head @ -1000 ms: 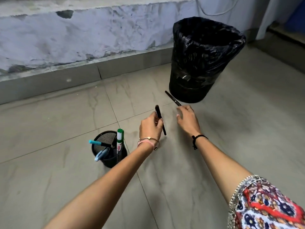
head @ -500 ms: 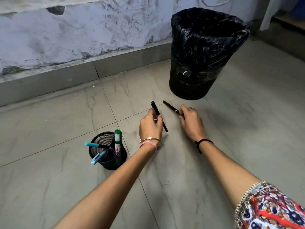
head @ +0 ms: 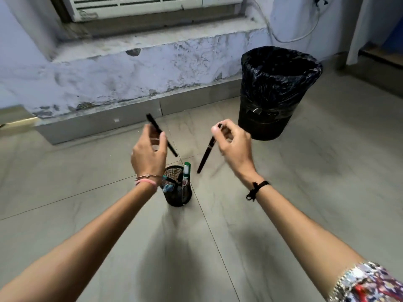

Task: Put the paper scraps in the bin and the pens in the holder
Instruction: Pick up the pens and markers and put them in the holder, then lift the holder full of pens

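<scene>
My left hand (head: 149, 154) grips a black pen (head: 169, 144) that slants down to the right, raised above the floor. A second black pen (head: 205, 156) hangs from my right hand (head: 232, 144), its tip pointing down and left. Both pens are in the air just above and behind the black mesh pen holder (head: 178, 196), which stands on the floor between my wrists. A green-capped marker (head: 186, 174) and blue pens (head: 168, 187) stick out of the holder. The bin (head: 274, 92), lined with a black bag, stands farther back on the right.
A grey tiled floor (head: 305, 192) spreads all around. A worn white wall ledge (head: 130, 73) runs along the back with an air conditioner unit (head: 139, 6) above it. A white cable (head: 290, 38) hangs behind the bin.
Both hands have lifted their pens off the floor and moved back toward the holder. The view has tilted up, showing more of the wall.
</scene>
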`<state>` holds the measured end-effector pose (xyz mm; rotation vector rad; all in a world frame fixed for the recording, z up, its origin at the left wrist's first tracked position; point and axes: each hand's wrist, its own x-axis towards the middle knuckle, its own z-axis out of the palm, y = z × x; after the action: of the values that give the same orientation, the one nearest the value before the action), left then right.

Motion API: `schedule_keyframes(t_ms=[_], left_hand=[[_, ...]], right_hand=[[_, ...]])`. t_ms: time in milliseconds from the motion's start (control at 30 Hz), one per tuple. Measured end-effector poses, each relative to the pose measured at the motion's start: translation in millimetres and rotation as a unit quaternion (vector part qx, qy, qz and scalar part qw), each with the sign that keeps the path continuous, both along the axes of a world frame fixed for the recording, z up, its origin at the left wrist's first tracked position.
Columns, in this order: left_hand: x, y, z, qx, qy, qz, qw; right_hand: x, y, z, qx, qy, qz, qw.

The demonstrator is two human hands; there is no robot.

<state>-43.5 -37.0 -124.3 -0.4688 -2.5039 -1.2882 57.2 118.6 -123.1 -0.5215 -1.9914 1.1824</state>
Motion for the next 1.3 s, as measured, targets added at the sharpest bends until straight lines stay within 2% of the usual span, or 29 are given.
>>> schedule_keyframes(t_ms=[67,200,333,500,733,933,1100,1300], left_hand=[[-10.5,-14.3,-13.3,-0.042,-0.059,0.009,0.997],[-16.0,-24.1,-36.3,-0.106,-0.128,-0.069,0.984],[-17.7,-17.0,-38.7,-0.058,-0.179,-0.131,0.973],[-26.5,-19.8,-36.1,0.035,-0.234,-0.074,0.969],[-34.5,-47.7,-57.9,0.075,-0.326,0.023,0.942],[-39.4,-52.5,-77.4,0.035,-0.369,-0.031,0.928],[-53.6,-29.4,-60.3,-0.079,-0.402,-0.142,0.901],[-48.3,27.7,54.5,-0.020,-0.416,-0.172,0.893]], right_hand=[[-1.2,-23.7,-3.3,0.031,-0.023,0.045,0.998],[-5.6,-52.9,-18.8,0.095,-0.088,0.114,0.985],[-6.5,-59.1,-31.6,0.070,-0.158,0.134,0.976],[14.1,-52.4,-41.4,0.071,-0.165,0.077,0.981],[34.8,-66.6,-74.3,0.078,-0.306,0.229,0.921],[8.9,-69.8,-86.3,0.056,-0.269,0.180,0.945],[-8.3,-39.8,-63.3,0.057,-0.283,0.205,0.935],[-11.3,17.8,63.0,0.047,-0.276,0.143,0.949]])
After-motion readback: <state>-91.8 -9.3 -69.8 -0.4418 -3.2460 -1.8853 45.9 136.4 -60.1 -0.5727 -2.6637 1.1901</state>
